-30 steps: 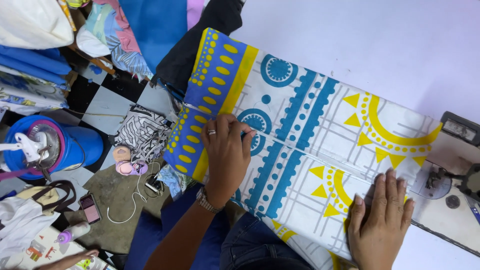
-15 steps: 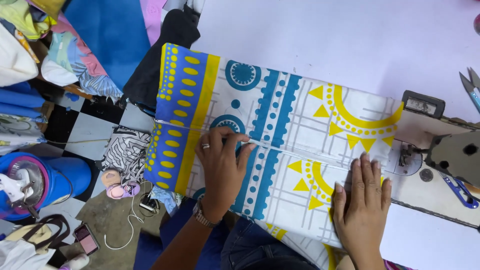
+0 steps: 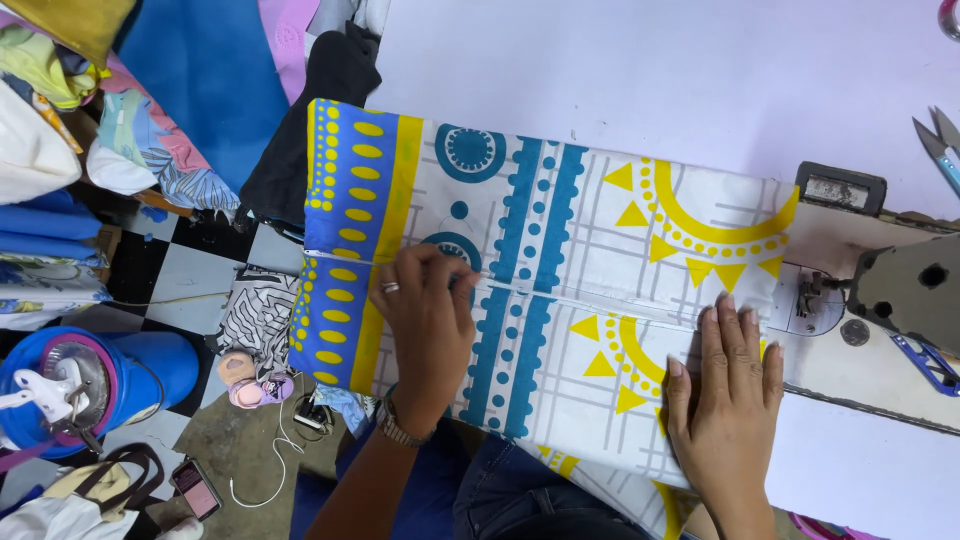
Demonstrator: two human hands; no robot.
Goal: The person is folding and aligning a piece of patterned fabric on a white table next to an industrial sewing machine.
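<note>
A patterned cloth (image 3: pixel 560 250) in white, blue and yellow lies spread over the pale sewing table (image 3: pixel 650 70), with a seam line running across its middle. My left hand (image 3: pixel 425 320) presses on the cloth near the seam, fingers bent, a ring on one finger and a watch at the wrist. My right hand (image 3: pixel 725 385) lies flat on the cloth's right part, fingers together, close to the sewing machine's needle area (image 3: pixel 815 295). Neither hand grips anything.
The grey sewing machine head (image 3: pixel 910 290) stands at the right edge. Thread snips (image 3: pixel 940 145) lie at far right, blue-handled scissors (image 3: pixel 930 360) by the machine. Piles of fabric (image 3: pixel 60 200), a blue container (image 3: pixel 90 385), a phone (image 3: pixel 195 490) and cables lie on the checkered floor at left.
The view has shifted, so the cloth and machine sit further left and up in frame. My hands stay pressed on the cloth, with my right hand a little nearer the needle.
</note>
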